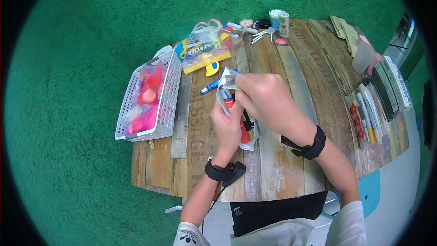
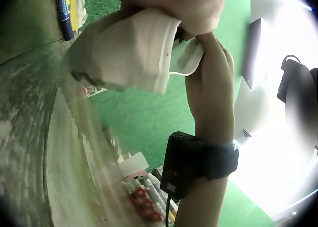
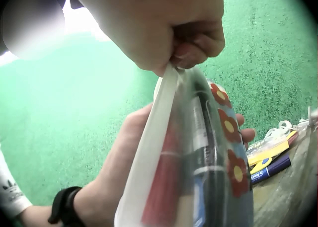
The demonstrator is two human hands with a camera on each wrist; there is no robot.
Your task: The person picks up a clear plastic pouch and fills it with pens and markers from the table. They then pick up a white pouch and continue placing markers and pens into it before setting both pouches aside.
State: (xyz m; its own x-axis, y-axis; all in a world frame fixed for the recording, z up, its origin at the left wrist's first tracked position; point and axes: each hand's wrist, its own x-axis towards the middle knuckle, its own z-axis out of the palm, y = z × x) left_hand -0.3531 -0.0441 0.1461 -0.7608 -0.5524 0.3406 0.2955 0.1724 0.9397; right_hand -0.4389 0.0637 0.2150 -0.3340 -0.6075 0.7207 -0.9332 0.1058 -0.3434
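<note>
A translucent zip pouch [image 3: 231, 132] printed with red flowers is held over the table, with pens or markers inside, among them red and black ones. My left hand [image 1: 227, 130] grips the pouch around its side. Fingers of my right hand [image 1: 264, 93] pinch its top edge, clearest in the right wrist view, where that hand [image 3: 179, 33] is above the pouch. On the tabletop beyond the pouch lies a blue marker [image 1: 210, 87], with a yellow-and-blue item [image 1: 212, 69] close by.
At left stands a white perforated basket [image 1: 167, 109] of pink and red packets. Behind lie a clear yellow-edged bag [image 1: 207, 60], white sticks [image 1: 260, 35] and a tub of swabs [image 1: 274, 17]. Flowered pouches with pens [image 1: 364, 118] and a white box [image 1: 397, 84] line the right edge.
</note>
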